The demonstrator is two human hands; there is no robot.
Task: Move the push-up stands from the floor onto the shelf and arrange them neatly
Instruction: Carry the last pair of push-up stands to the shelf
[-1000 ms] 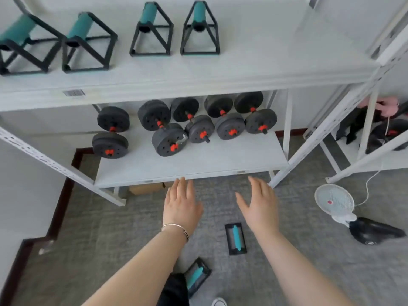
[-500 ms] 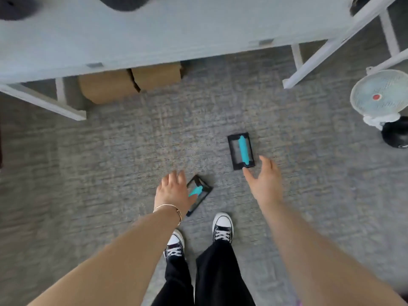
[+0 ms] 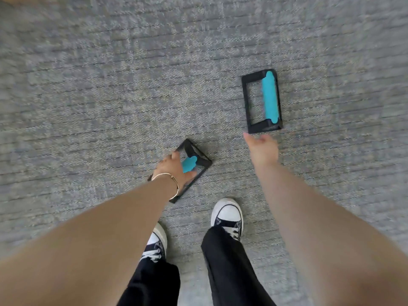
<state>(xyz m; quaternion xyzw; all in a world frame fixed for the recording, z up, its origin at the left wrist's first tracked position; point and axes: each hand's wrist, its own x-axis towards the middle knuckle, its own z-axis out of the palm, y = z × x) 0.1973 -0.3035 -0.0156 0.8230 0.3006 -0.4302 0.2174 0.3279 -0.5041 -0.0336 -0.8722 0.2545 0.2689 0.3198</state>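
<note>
With the shelf now gone from view, the near push-up stand (image 3: pixel 191 167) on the carpeted floor (image 3: pixel 88 107) is reached by the left hand (image 3: pixel 174 168), grip not yet closed, while the far push-up stand (image 3: pixel 261 100) is approached by the open right hand (image 3: pixel 262 149).

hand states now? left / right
Left hand: on the near black push-up stand with teal grip; closure cannot be told.
Right hand: open, empty, short of the far black-and-teal stand.
</note>
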